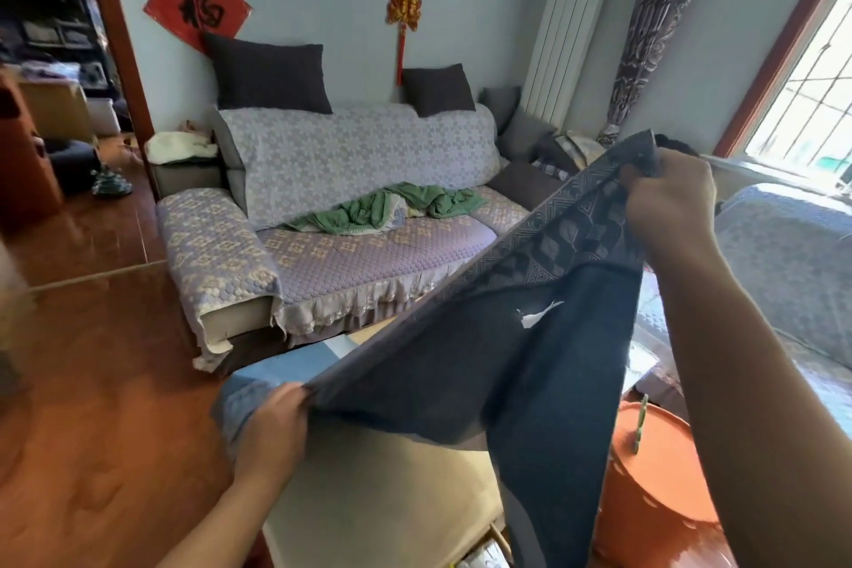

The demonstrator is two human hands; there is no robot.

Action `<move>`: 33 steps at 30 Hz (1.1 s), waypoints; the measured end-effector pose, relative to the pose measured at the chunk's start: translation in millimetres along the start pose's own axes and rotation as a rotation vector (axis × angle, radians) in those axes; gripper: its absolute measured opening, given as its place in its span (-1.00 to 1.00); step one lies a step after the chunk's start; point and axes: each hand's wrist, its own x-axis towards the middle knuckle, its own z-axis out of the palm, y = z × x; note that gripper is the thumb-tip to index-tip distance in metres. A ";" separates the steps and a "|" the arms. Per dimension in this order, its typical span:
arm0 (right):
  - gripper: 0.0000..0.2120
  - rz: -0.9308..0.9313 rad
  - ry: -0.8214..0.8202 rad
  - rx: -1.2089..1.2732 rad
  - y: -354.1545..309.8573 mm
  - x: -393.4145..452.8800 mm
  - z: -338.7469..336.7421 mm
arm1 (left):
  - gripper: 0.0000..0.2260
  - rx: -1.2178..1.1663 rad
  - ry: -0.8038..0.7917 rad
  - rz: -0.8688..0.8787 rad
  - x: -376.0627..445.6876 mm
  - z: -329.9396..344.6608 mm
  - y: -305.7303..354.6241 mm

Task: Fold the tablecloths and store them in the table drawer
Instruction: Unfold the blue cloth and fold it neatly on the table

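Observation:
A dark blue-grey tablecloth (530, 364) with a patterned border hangs stretched between my two hands over the table (378, 503). My left hand (272, 429) grips its lower left corner, low near the table's left end. My right hand (668, 203) grips the opposite corner, raised high at the right. The cloth sags in folds below my right arm and has a small tear near its middle. A light blue cloth (272, 374) lies on the table's far left end, partly under the dark one. The table drawer is not visible.
A sofa (350, 208) with a crumpled green blanket (387, 210) stands straight ahead. An orange bucket (659, 475) sits at the lower right beside the table. Another covered seat (783, 263) is at the right by the window. Wooden floor (92, 383) spreads to the left.

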 end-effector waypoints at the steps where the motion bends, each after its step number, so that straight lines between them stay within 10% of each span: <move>1: -0.82 0.033 0.018 -0.012 3.1 9.0 -0.6 | -0.85 -0.024 0.011 0.043 10.6 -10.6 1.4; 16: -0.74 -0.099 0.185 0.252 -93.8 155.9 -38.7 | -0.68 -0.229 0.243 0.130 252.4 -265.1 187.6; 25: -0.33 -0.922 -0.907 0.053 -195.5 44.1 39.6 | -0.61 -0.235 0.045 0.358 217.8 -288.1 305.6; 33: -0.93 -0.894 -1.368 0.067 -179.4 15.3 111.2 | -0.59 -0.308 -0.069 0.158 157.1 -291.8 241.2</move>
